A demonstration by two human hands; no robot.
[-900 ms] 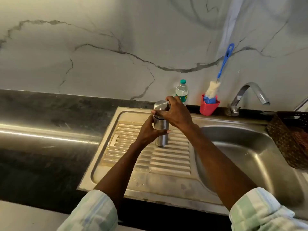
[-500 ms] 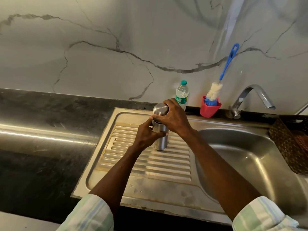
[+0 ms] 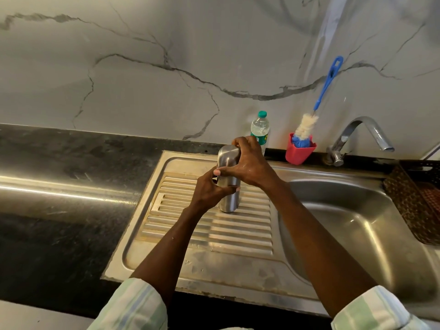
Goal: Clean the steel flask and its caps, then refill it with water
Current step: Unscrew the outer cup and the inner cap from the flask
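Observation:
The steel flask stands upright on the ribbed drainboard of the steel sink. My left hand grips its body from the left, fingers wrapped around the middle. Over the top, my right hand grips the steel outer cap, thumb at the front and fingers curled behind. The cap sits on the flask. Any inner cap is hidden.
A small plastic water bottle with a green cap stands behind the flask. A red holder with a blue-handled bottle brush sits by the tap. The sink basin lies right, a brown basket beyond it, dark counter left.
My right hand has turned on the cap, with the thumb now lower at the front. The flask stays on the drainboard in my left hand's grip.

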